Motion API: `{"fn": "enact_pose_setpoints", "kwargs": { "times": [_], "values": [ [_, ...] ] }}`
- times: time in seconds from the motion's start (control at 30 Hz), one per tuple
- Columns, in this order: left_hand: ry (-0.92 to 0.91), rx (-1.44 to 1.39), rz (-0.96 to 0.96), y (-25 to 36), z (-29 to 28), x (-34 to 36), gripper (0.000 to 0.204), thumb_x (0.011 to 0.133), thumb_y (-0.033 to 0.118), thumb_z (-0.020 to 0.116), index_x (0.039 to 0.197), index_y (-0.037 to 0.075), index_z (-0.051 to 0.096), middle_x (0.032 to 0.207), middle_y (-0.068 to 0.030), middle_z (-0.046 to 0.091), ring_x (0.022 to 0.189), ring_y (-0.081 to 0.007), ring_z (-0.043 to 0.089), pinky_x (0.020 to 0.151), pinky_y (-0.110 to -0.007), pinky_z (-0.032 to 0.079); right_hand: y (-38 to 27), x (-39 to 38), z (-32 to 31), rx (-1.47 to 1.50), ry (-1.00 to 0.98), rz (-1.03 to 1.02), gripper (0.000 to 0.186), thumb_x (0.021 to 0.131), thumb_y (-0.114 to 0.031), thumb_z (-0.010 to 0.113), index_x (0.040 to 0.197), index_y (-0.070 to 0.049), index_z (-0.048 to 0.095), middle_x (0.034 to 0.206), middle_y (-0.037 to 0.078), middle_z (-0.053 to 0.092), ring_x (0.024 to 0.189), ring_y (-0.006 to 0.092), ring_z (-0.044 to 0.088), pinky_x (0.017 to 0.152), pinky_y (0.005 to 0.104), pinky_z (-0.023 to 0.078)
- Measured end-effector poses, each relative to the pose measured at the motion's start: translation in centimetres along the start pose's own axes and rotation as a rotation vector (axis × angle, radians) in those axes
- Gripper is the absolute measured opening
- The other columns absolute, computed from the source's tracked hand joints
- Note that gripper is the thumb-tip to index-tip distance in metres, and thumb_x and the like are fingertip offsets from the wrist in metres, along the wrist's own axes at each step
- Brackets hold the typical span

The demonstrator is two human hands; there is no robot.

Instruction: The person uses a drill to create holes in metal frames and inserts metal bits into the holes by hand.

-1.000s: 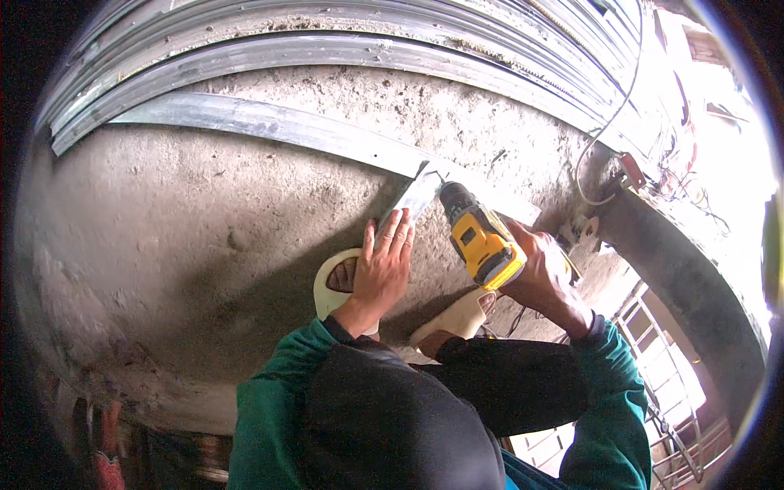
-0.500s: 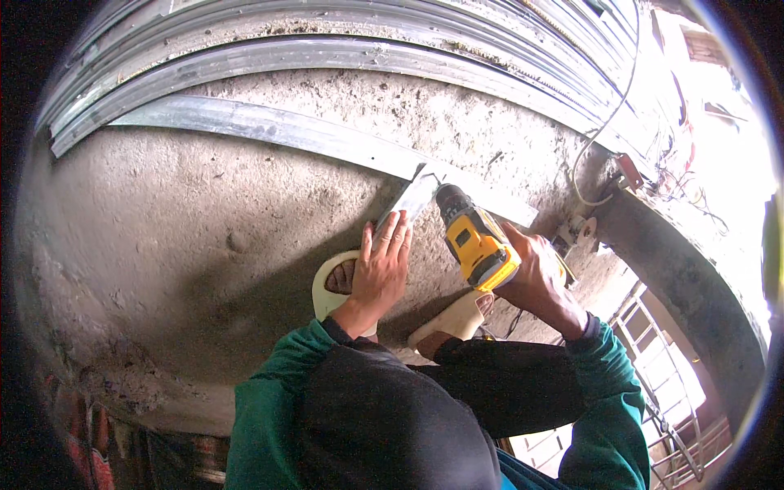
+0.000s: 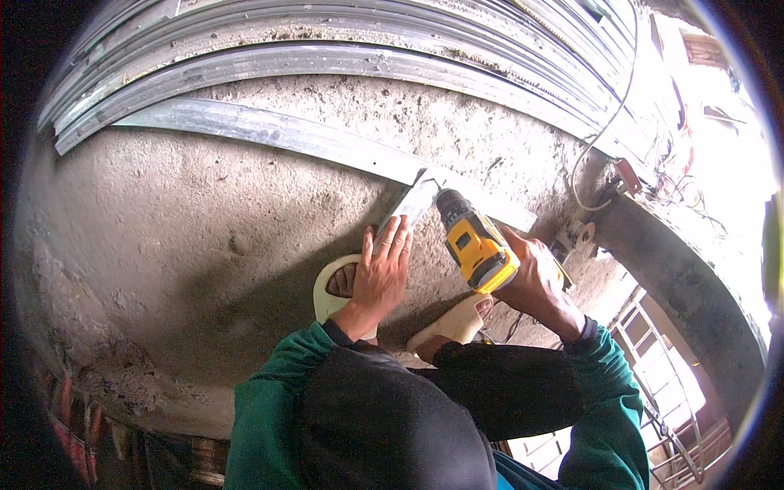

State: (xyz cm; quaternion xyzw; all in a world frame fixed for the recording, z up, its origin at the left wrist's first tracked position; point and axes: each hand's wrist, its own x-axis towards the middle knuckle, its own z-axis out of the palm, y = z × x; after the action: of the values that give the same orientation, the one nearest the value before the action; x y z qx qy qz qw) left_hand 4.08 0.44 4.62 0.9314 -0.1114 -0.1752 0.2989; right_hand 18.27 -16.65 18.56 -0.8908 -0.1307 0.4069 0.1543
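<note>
A long flat strip of galvanized metal channel (image 3: 286,131) lies slantwise on the rough ground. At its right part, a short metal piece (image 3: 414,202) meets it at an angle. My left hand (image 3: 382,273) lies with straight fingers on the near end of the short piece, thumb at its left side. My right hand (image 3: 532,276) is wrapped round the handle of a yellow and black cordless drill (image 3: 478,245); the grip itself is mostly hidden. The drill's chuck points at the joint of the two metal pieces. Its tip is too small to make out clearly.
Several long metal channels (image 3: 327,61) lie along the far side. A pale cable (image 3: 576,167) runs to a reddish box (image 3: 627,175) at the right, near a grey curved ledge (image 3: 678,269). My sandalled feet (image 3: 327,304) stand close by. A metal frame (image 3: 653,343) is at lower right.
The whole view has shifted very slightly downward. Both hands, the drill and the metal pieces keep nearly the same places relative to each other.
</note>
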Motion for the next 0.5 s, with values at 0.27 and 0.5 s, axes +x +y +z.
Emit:
{"fn": "enact_pose_setpoints", "kwargs": {
  "times": [0.27, 0.5],
  "values": [
    [0.0, -0.034, -0.01, -0.05, -0.1, -0.12, 0.055, 0.079, 0.018, 0.054, 0.129, -0.004, 0.044, 0.146, -0.0187, 0.029, 0.137, -0.0304, 0.025, 0.107, -0.054, 0.024, -0.09, -0.06, 0.18, 0.005, -0.023, 0.042, 0.041, 0.067, -0.033, 0.075, 0.087, -0.007, 0.052, 0.062, 0.016, 0.061, 0.06, 0.0354, 0.063, 0.057, 0.0441, 0.047],
    [-0.009, -0.021, -0.002, 0.0, -0.02, 0.02, 0.056, 0.08, 0.017, 0.052, 0.13, -0.005, 0.042, 0.147, -0.0188, 0.027, 0.137, -0.0307, 0.025, 0.107, -0.054, 0.023, -0.38, -0.05, -0.12, -0.017, -0.017, 0.032, 0.042, 0.067, -0.036, 0.074, 0.086, -0.007, 0.052, 0.061, 0.017, 0.06, 0.06, 0.0369, 0.062, 0.056, 0.0449, 0.046]
  ]
}}
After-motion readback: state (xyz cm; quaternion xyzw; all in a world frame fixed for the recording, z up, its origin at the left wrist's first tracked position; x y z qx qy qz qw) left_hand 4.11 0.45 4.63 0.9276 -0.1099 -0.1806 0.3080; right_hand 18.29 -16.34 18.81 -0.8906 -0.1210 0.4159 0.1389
